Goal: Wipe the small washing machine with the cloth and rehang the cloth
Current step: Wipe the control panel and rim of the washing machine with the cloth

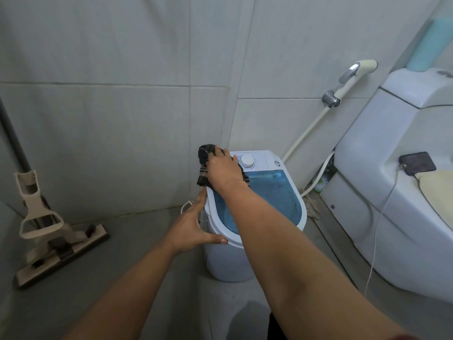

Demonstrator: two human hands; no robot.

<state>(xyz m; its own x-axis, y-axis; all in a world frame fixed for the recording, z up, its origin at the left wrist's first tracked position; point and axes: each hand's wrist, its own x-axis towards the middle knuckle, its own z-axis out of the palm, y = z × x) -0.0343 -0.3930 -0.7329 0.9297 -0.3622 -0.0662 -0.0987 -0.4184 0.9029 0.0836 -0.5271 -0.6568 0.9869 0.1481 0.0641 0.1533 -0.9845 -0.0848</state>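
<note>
The small white washing machine (pixel 230 261) with a clear blue lid (pixel 277 200) and a round white dial (pixel 247 161) stands on the floor in the corner. My right hand (pixel 224 170) presses a dark striped cloth (pixel 204 158) onto the machine's top left rear corner, fingers spread over the cloth. My left hand (pixel 193 224) rests flat against the machine's left side near the rim, fingers apart, thumb along the front wall. Part of the cloth is hidden beneath my right hand.
A flat mop (pixel 56 239) leans in the left corner of the grey floor. To the right stands a white toilet (pixel 402 192) with a dark pad (pixel 416 163) and a thin cable on it. A bidet sprayer (pixel 353 77) and hose hang on the tiled wall behind.
</note>
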